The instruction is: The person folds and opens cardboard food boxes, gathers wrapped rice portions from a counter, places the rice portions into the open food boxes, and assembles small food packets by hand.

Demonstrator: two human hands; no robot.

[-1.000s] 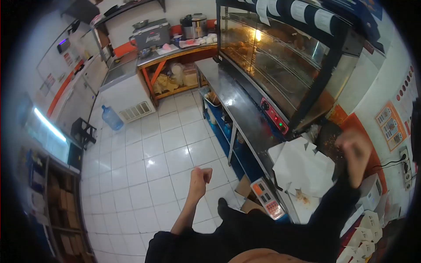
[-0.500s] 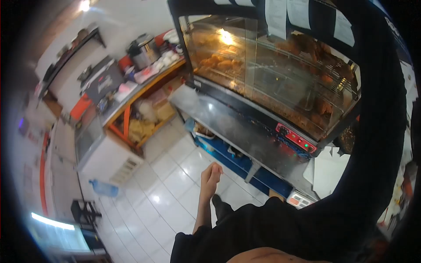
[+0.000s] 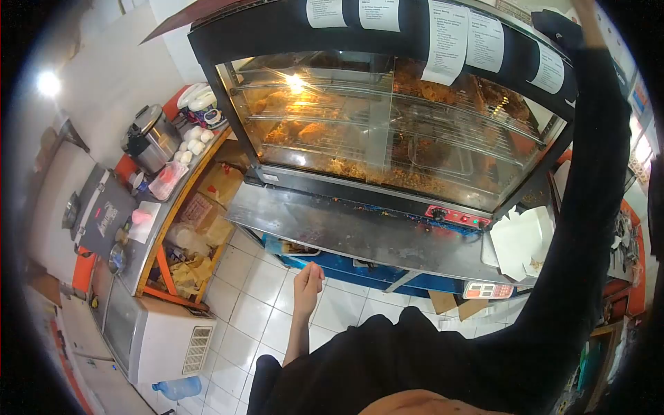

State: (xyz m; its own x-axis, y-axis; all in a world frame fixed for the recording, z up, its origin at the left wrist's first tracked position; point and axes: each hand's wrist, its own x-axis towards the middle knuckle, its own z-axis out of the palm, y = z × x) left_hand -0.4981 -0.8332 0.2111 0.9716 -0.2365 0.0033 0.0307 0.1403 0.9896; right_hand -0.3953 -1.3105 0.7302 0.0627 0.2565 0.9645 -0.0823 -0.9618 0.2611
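My left hand (image 3: pixel 308 282) hangs in front of the steel counter (image 3: pixel 360 235), its fingers curled closed with nothing visible in them. My right arm, in a black sleeve, reaches up past the right end of the glass food warmer (image 3: pixel 387 138). Only the wrist and part of my right hand (image 3: pixel 588 22) show at the top edge, beside a dark cloth-like object (image 3: pixel 556 29); its fingers are out of sight. Fried food (image 3: pixel 304 131) lies on the lit racks behind the glass. Paper slips (image 3: pixel 446 41) hang from the warmer's top.
An open white box (image 3: pixel 519 238) sits on the counter's right end, above a scale (image 3: pixel 488 290). To the left are a steel pot (image 3: pixel 153 138), a grey cooler box (image 3: pixel 104 211) and a white freezer (image 3: pixel 166 342). A blue water bottle (image 3: pixel 178 389) is on the floor.
The view has turned right, toward the warmer, which now sits centrally. My right arm has risen from near the white box to the warmer's top right. My left hand stays low and closed.
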